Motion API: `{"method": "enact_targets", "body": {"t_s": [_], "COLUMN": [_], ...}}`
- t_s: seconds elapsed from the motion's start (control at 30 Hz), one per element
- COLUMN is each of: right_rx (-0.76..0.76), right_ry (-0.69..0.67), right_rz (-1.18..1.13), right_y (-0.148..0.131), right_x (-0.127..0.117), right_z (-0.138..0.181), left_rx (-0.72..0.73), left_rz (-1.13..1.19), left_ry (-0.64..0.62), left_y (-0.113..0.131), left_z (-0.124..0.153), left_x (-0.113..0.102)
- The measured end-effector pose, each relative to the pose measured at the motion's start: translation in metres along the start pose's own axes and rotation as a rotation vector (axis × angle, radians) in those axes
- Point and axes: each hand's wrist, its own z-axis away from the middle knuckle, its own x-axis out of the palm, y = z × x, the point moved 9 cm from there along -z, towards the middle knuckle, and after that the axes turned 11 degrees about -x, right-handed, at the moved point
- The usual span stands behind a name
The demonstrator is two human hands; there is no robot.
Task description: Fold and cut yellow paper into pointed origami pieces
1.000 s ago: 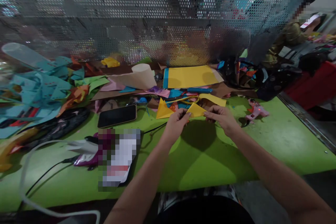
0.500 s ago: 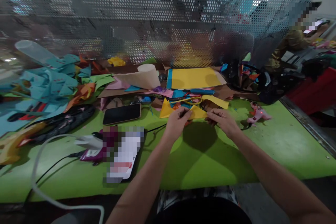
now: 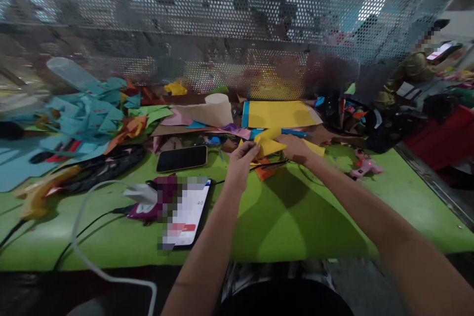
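Observation:
A folded piece of yellow paper is raised above the green table, its left end pinched between the thumb and fingers of my left hand. My right hand reaches in at the paper's right side. Its fingertips are hidden by the yellow sheet, so what they grip does not show. Just below lies a small orange paper piece, with a thin black cable beside it. Another yellow strip sticks out to the right of my right wrist. A stack of flat yellow sheets lies behind my hands.
A dark phone and a lit phone lie at left, near a purple power strip with cables. A yellow glue gun rests far left below blue paper scraps. A pink glue gun lies right. Perforated metal stands behind.
Both hands have moved slightly farther from me. The yellow paper is lifted and turned, and my right hand has gone from its right end to behind it. The orange piece now shows below.

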Motion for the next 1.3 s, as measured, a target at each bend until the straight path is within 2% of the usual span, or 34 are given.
{"method": "enact_targets", "body": {"t_s": [0.13, 0.2, 0.3, 0.4, 0.53, 0.6, 0.67, 0.83, 0.93, 1.07, 1.3], "right_rx": [-0.011, -0.035, -0.092, -0.133, -0.104, -0.083, -0.050, -0.001, -0.007, -0.020, -0.077], "right_ry": [0.024, 0.086, 0.196, 0.233, 0.324, 0.319, 0.272, 0.096, 0.020, -0.037, -0.072], "right_rz": [-0.037, -0.208, -0.598, -0.688, -0.622, -0.628, -0.591, -0.127, 0.000, 0.147, 0.264], "right_y": [-0.005, -0.012, -0.027, -0.041, -0.042, -0.036, -0.025, 0.006, 0.014, 0.012, -0.001], "right_x": [-0.011, -0.025, -0.040, -0.042, -0.041, -0.037, -0.032, -0.015, 0.001, 0.014, 0.012], "right_z": [-0.005, -0.002, 0.005, 0.013, 0.018, 0.015, 0.009, -0.006, -0.015, -0.026, -0.035], "left_rx": [0.030, 0.062, 0.087, 0.098, 0.123, 0.113, 0.109, 0.099, 0.077, 0.058, 0.083], "left_rz": [-0.041, -0.110, -0.203, -0.265, -0.305, -0.315, -0.318, -0.152, -0.074, -0.032, 0.013], "left_ry": [0.016, -0.005, -0.056, -0.095, -0.132, -0.127, -0.090, 0.071, 0.135, 0.131, 0.064], "left_y": [0.003, 0.004, 0.001, -0.002, -0.002, -0.002, 0.001, 0.011, 0.014, 0.011, 0.006], "left_z": [-0.001, -0.001, 0.000, 0.001, 0.005, 0.005, 0.003, -0.002, -0.004, -0.005, -0.007], "left_x": [-0.004, 0.000, 0.009, 0.016, 0.023, 0.022, 0.017, -0.012, -0.024, -0.025, -0.017]}}
